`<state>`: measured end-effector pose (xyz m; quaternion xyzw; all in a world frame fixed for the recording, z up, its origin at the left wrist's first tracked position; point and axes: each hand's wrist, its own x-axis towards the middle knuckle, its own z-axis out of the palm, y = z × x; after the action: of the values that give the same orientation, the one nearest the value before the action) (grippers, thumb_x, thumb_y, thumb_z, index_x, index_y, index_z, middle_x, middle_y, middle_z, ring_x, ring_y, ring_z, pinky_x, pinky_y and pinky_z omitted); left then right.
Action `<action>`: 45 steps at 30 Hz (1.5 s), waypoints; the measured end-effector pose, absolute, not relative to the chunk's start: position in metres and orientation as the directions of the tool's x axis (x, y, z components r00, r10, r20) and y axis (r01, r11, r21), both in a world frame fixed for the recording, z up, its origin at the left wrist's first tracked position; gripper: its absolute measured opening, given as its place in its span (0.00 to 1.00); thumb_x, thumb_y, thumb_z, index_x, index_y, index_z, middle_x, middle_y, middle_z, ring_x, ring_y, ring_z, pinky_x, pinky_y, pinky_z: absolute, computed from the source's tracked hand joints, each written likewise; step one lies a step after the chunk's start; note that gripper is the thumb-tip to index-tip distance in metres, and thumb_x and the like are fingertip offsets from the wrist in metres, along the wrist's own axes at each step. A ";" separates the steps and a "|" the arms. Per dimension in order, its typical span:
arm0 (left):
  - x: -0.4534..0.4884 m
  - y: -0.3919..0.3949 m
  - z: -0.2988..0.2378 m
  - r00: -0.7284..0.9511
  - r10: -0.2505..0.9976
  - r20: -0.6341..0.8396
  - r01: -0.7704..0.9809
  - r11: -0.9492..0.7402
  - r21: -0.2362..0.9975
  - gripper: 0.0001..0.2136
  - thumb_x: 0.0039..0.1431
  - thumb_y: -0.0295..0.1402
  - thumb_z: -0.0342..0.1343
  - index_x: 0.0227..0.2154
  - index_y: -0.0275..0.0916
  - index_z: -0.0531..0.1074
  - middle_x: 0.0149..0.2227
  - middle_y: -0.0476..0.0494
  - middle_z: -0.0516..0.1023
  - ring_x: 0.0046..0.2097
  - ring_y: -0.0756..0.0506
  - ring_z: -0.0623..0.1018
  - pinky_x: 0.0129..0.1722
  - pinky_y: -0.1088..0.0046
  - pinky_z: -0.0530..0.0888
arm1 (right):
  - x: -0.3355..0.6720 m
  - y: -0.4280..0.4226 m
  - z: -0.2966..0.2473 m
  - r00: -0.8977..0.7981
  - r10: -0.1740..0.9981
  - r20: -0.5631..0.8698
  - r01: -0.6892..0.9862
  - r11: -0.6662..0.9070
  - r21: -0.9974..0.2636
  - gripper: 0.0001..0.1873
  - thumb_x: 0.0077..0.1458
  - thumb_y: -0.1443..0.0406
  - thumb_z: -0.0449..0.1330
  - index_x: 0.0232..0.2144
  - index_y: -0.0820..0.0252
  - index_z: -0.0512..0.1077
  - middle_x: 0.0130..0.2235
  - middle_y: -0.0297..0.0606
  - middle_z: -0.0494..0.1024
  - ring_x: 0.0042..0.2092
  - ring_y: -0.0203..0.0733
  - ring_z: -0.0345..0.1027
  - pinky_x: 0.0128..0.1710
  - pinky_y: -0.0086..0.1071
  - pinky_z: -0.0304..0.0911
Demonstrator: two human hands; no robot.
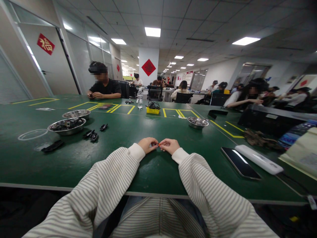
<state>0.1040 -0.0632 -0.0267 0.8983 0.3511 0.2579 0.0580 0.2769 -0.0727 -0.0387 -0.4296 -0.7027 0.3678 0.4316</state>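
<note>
My left hand point(148, 144) and my right hand point(169, 145) meet over the green table point(153, 175), fingertips almost touching. Pinched between them is a tiny orange and dark piece point(158, 144), too small to name. Thumb and forefinger are closed on it from each side, and the fingers cover part of it. To the left of my hands lie several small black plastic parts point(93, 136) in loose clumps. Further left stands a steel bowl point(66, 127) filled with dark parts, with a second steel bowl point(76, 114) behind it.
A third steel bowl point(197, 123) stands ahead on the right. A phone point(240, 162) and a white device point(259, 159) lie at right. Ahead are a yellow box point(153, 110) of black cables and a water bottle point(140, 98). A person point(106, 84) sits across the table.
</note>
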 end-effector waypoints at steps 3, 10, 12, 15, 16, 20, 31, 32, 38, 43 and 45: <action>0.104 -0.061 -0.028 0.621 0.653 0.434 0.599 -0.752 0.274 0.09 0.47 0.34 0.49 0.31 0.37 0.67 0.29 0.49 0.70 0.30 0.52 0.69 0.32 0.77 0.66 | 0.277 -0.072 -0.039 -0.236 0.929 0.284 0.323 0.350 -0.879 0.10 0.35 0.64 0.59 0.22 0.66 0.68 0.20 0.36 0.72 0.21 0.34 0.66 0.20 0.26 0.64; 0.102 -0.060 -0.028 0.618 0.649 0.443 0.607 -0.753 0.255 0.08 0.46 0.33 0.50 0.31 0.38 0.67 0.29 0.49 0.70 0.31 0.52 0.68 0.33 0.77 0.66 | 0.279 -0.075 -0.035 -0.293 0.905 0.307 0.410 0.409 -0.815 0.10 0.36 0.63 0.58 0.23 0.66 0.71 0.20 0.37 0.73 0.22 0.34 0.67 0.21 0.26 0.63; 0.102 -0.061 -0.028 0.610 0.663 0.434 0.615 -0.741 0.268 0.10 0.46 0.33 0.50 0.34 0.39 0.66 0.29 0.50 0.70 0.31 0.53 0.69 0.32 0.78 0.66 | 0.279 -0.074 -0.036 -0.309 0.900 0.307 0.389 0.414 -0.823 0.11 0.37 0.63 0.57 0.25 0.65 0.71 0.22 0.37 0.73 0.22 0.33 0.67 0.22 0.25 0.63; 0.102 -0.063 -0.027 0.609 0.676 0.416 0.620 -0.732 0.282 0.13 0.46 0.33 0.49 0.37 0.40 0.64 0.29 0.51 0.71 0.30 0.53 0.69 0.31 0.79 0.66 | 0.279 -0.072 -0.038 -0.345 0.891 0.293 0.366 0.416 -0.833 0.12 0.38 0.65 0.57 0.29 0.65 0.70 0.24 0.37 0.73 0.21 0.32 0.66 0.22 0.24 0.62; 0.101 -0.063 -0.026 0.610 0.676 0.414 0.621 -0.732 0.279 0.12 0.46 0.33 0.49 0.37 0.40 0.64 0.30 0.51 0.71 0.30 0.53 0.69 0.31 0.79 0.66 | 0.279 -0.072 -0.038 -0.359 0.887 0.290 0.363 0.419 -0.832 0.13 0.38 0.65 0.56 0.30 0.66 0.70 0.25 0.37 0.73 0.21 0.31 0.66 0.21 0.23 0.62; 0.100 -0.062 -0.025 0.583 0.692 0.426 0.653 -0.711 0.261 0.10 0.47 0.34 0.48 0.35 0.41 0.66 0.31 0.52 0.72 0.29 0.54 0.70 0.30 0.80 0.65 | 0.280 -0.073 -0.038 -0.388 0.875 0.288 0.370 0.434 -0.821 0.15 0.40 0.67 0.55 0.34 0.64 0.68 0.26 0.37 0.73 0.21 0.30 0.66 0.21 0.23 0.61; 0.059 -0.035 -0.016 0.010 0.913 0.408 0.960 -0.123 0.252 0.12 0.46 0.40 0.47 0.34 0.46 0.68 0.33 0.50 0.73 0.34 0.48 0.71 0.30 0.75 0.66 | 0.280 -0.077 -0.035 -0.383 0.888 0.255 0.395 0.406 -0.824 0.16 0.39 0.71 0.53 0.36 0.65 0.67 0.27 0.36 0.73 0.22 0.29 0.65 0.23 0.23 0.61; 0.054 -0.033 -0.016 -0.029 0.916 0.400 0.968 -0.073 0.239 0.12 0.46 0.40 0.47 0.34 0.46 0.68 0.34 0.49 0.73 0.35 0.47 0.71 0.31 0.73 0.66 | 0.281 -0.077 -0.035 -0.382 0.889 0.251 0.395 0.403 -0.826 0.16 0.39 0.71 0.52 0.35 0.65 0.67 0.26 0.36 0.73 0.22 0.29 0.65 0.24 0.23 0.61; 0.025 -0.020 -0.015 -0.233 0.934 0.272 0.962 0.179 0.208 0.12 0.47 0.37 0.46 0.34 0.46 0.69 0.37 0.46 0.72 0.38 0.44 0.70 0.33 0.70 0.66 | 0.282 -0.076 -0.034 -0.394 0.887 0.239 0.408 0.402 -0.819 0.16 0.38 0.70 0.53 0.34 0.64 0.68 0.25 0.35 0.73 0.22 0.30 0.65 0.24 0.23 0.61; 0.017 -0.015 -0.020 -0.216 0.942 0.255 0.970 0.178 0.164 0.12 0.48 0.36 0.44 0.35 0.48 0.70 0.39 0.45 0.70 0.39 0.44 0.69 0.33 0.71 0.67 | 0.282 -0.076 -0.035 -0.399 0.886 0.236 0.426 0.407 -0.808 0.15 0.39 0.70 0.53 0.34 0.64 0.69 0.26 0.35 0.73 0.23 0.30 0.65 0.24 0.24 0.62; 0.017 -0.014 -0.022 -0.208 0.943 0.261 0.973 0.173 0.151 0.13 0.49 0.35 0.43 0.36 0.48 0.69 0.40 0.44 0.69 0.39 0.44 0.69 0.33 0.71 0.67 | 0.282 -0.076 -0.035 -0.404 0.885 0.230 0.436 0.407 -0.803 0.14 0.39 0.70 0.53 0.33 0.64 0.69 0.25 0.36 0.74 0.23 0.31 0.66 0.25 0.25 0.62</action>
<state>0.0167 -0.0140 -0.0218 0.6270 0.7639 0.1426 -0.0536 0.2815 -0.0758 -0.0350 -0.4298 -0.7684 0.3340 0.3364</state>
